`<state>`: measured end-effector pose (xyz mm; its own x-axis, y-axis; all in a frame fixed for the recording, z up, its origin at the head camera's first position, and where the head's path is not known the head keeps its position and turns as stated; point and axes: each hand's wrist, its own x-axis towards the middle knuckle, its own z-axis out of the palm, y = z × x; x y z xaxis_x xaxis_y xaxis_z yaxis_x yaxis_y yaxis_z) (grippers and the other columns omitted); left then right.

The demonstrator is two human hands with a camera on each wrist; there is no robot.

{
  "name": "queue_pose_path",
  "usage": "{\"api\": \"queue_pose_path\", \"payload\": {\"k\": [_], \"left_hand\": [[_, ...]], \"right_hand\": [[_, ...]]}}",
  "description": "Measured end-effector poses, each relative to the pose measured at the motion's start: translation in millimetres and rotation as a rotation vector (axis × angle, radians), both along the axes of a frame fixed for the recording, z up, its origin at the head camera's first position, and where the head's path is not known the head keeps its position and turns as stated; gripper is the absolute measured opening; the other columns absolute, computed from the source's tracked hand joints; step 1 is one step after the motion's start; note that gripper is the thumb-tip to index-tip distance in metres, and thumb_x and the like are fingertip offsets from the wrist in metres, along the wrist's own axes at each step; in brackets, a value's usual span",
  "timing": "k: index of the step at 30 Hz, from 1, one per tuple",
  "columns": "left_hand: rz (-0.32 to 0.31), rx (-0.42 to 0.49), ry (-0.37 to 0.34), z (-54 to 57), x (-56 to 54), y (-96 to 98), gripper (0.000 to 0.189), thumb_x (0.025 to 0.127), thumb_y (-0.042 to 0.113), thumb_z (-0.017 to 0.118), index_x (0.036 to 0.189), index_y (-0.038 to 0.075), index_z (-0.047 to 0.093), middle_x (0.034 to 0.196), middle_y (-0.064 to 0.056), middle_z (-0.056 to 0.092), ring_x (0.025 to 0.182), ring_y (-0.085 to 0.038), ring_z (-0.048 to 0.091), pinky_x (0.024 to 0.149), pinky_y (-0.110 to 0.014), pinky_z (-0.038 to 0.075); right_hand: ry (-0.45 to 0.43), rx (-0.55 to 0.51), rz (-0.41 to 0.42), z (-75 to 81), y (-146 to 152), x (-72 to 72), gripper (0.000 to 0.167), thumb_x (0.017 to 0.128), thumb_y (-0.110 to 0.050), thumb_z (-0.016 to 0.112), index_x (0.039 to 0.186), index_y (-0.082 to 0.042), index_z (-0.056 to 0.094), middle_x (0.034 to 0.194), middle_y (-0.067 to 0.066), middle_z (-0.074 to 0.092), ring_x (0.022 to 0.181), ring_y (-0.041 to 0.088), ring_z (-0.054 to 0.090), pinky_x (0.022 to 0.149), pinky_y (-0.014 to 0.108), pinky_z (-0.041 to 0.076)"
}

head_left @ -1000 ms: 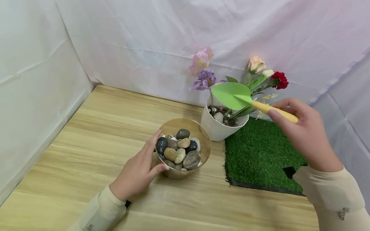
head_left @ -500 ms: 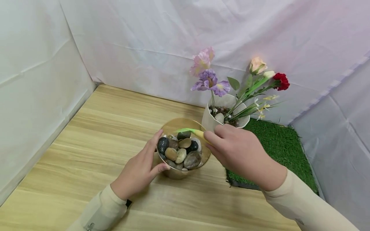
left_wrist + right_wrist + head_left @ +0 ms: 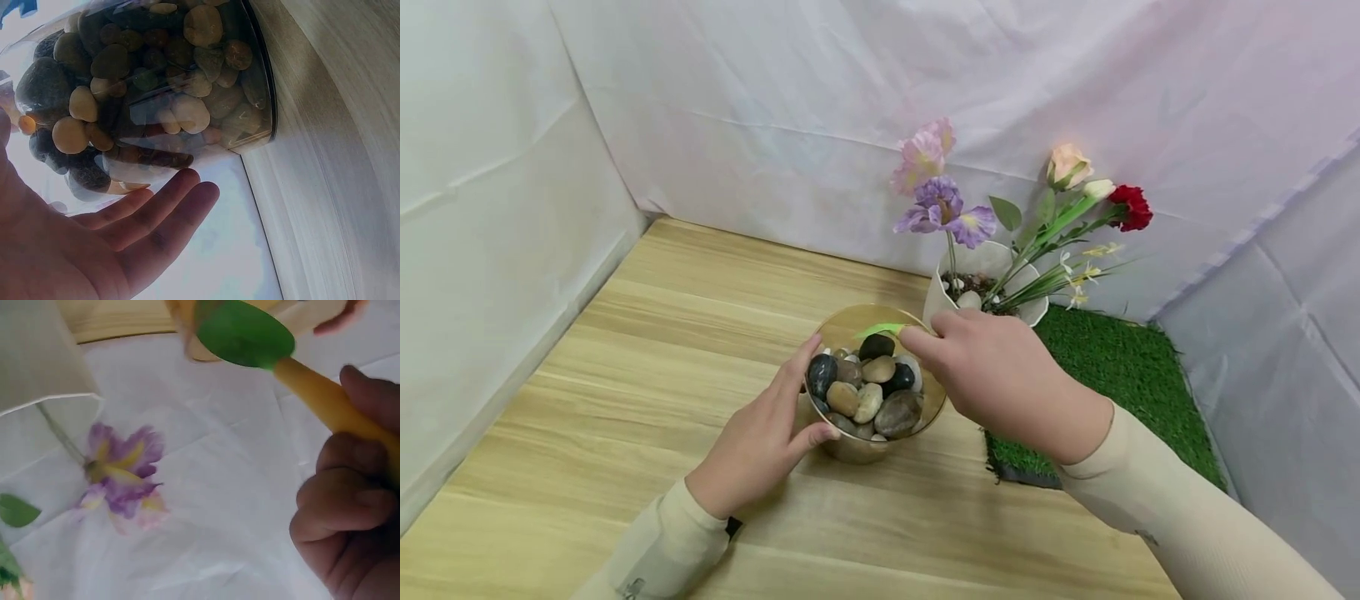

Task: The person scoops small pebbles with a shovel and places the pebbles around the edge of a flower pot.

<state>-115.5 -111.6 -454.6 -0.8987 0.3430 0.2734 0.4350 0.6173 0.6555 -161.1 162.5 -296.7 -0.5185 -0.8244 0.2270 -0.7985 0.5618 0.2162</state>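
My left hand (image 3: pixel 760 450) holds a clear amber-tinted bowl (image 3: pixel 857 452) by its left side, thumb at the near rim and fingers along the wall. Inside lie smooth pebbles (image 3: pixel 868 404) in black, grey, tan and white. Seen through the side in the left wrist view, pebbles (image 3: pixel 190 112) reach down to the bottom. With curled fingers my right hand (image 3: pixel 1007 383) grips a toy garden trowel (image 3: pixel 882 328) over the bowl's far right rim. Its green blade is by a dark pebble at the back; the yellow handle (image 3: pixel 325 394) shows in the right wrist view.
Behind my right hand stands a white pot (image 3: pixel 935 304) with soil, white stones and artificial flowers (image 3: pixel 942 204). A green turf mat (image 3: pixel 1138 387) lies to the right on the wooden table (image 3: pixel 625 350). White cloth (image 3: pixel 775 100) hangs around the back and sides.
My right hand has swung left and down from beside the flowers, bringing the trowel from above the pot into the bowl. My left hand has stayed on the bowl.
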Motion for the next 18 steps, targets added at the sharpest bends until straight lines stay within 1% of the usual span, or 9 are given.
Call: {"api": "queue_pose_path", "payload": {"k": [2,5,6,7,8,10,12,15,18], "left_hand": [[0.000,-0.003,0.001,0.7,-0.1,-0.4,0.098,0.101,0.077,0.041,0.176,0.024,0.005,0.179,-0.008,0.022,0.145,-0.043,0.050,0.086,-0.061,0.059],[0.003,-0.006,0.007,0.1,0.1,0.1,0.098,0.101,0.077,0.040,0.176,0.024,0.005,0.179,-0.009,0.022,0.143,-0.044,0.052,0.083,-0.060,0.060],[0.006,-0.006,0.009,-0.3,0.2,0.5,0.098,0.101,0.077,0.039,0.176,0.025,0.005,0.179,-0.009,0.022,0.142,-0.045,0.053,0.082,-0.060,0.060],[0.007,-0.003,0.009,-0.8,0.0,0.8,0.098,0.101,0.077,0.039,0.176,0.025,0.005,0.179,-0.009,0.022,0.141,-0.045,0.054,0.081,-0.059,0.060],[0.008,-0.002,0.009,-1.4,-0.1,1.2,0.098,0.101,0.077,0.039,0.176,0.025,0.005,0.179,-0.008,0.022,0.140,-0.046,0.054,0.079,-0.059,0.060],[0.007,0.004,0.002,-2.3,-0.2,2.1,0.098,0.101,0.078,0.040,0.176,0.025,0.005,0.179,-0.007,0.021,0.140,-0.045,0.055,0.078,-0.057,0.060],[0.002,0.004,-0.003,-3.2,-0.2,2.9,0.099,0.100,0.078,0.040,0.176,0.025,0.004,0.179,-0.006,0.021,0.140,-0.045,0.055,0.078,-0.056,0.060],[-0.003,0.003,0.005,-3.8,-0.8,2.9,0.101,0.099,0.080,0.037,0.176,0.024,0.005,0.179,-0.007,0.022,0.142,-0.044,0.054,0.079,-0.057,0.060],[0.007,0.003,0.021,-3.9,-1.8,1.0,0.102,0.098,0.082,0.034,0.176,0.023,0.006,0.178,-0.008,0.024,0.138,-0.045,0.057,0.075,-0.056,0.060]], "right_hand": [[-0.010,0.035,0.003,3.0,-5.4,1.0,0.027,0.093,0.006,0.076,0.100,-0.012,0.057,0.071,-0.001,0.041,0.053,0.015,0.033,0.043,0.028,0.025],[-0.017,0.101,-0.010,6.5,-12.6,0.2,0.025,0.091,0.009,0.068,0.098,-0.012,0.055,0.067,-0.001,0.043,0.049,0.015,0.037,0.039,0.029,0.029],[-0.036,0.118,-0.022,8.0,-13.9,-1.9,0.023,0.092,0.007,0.067,0.097,-0.012,0.055,0.065,-0.002,0.043,0.048,0.015,0.038,0.038,0.029,0.030],[-0.063,0.135,-0.037,9.7,-14.6,-5.6,0.020,0.095,0.003,0.068,0.096,-0.012,0.055,0.063,-0.002,0.042,0.048,0.015,0.038,0.038,0.030,0.032],[-0.109,0.148,-0.059,12.3,-14.1,-10.2,0.018,0.098,-0.001,0.068,0.096,-0.013,0.055,0.062,-0.002,0.041,0.048,0.015,0.039,0.038,0.031,0.033],[-0.233,0.144,-0.100,17.5,-9.0,-21.1,0.016,0.104,-0.010,0.068,0.095,-0.015,0.055,0.060,-0.004,0.041,0.048,0.014,0.039,0.040,0.033,0.035],[-0.373,0.111,-0.133,21.6,2.1,-32.4,0.020,0.109,-0.019,0.067,0.094,-0.016,0.054,0.060,-0.005,0.038,0.050,0.012,0.036,0.044,0.032,0.034],[-0.559,0.004,-0.161,23.6,21.5,-48.4,0.021,0.112,-0.024,0.066,0.094,-0.018,0.056,0.062,-0.006,0.038,0.050,0.009,0.033,0.051,0.033,0.033],[-0.704,-0.094,-0.183,16.4,35.6,-62.4,0.018,0.112,-0.026,0.065,0.097,-0.018,0.060,0.066,-0.004,0.042,0.050,0.008,0.030,0.053,0.033,0.034]]}}
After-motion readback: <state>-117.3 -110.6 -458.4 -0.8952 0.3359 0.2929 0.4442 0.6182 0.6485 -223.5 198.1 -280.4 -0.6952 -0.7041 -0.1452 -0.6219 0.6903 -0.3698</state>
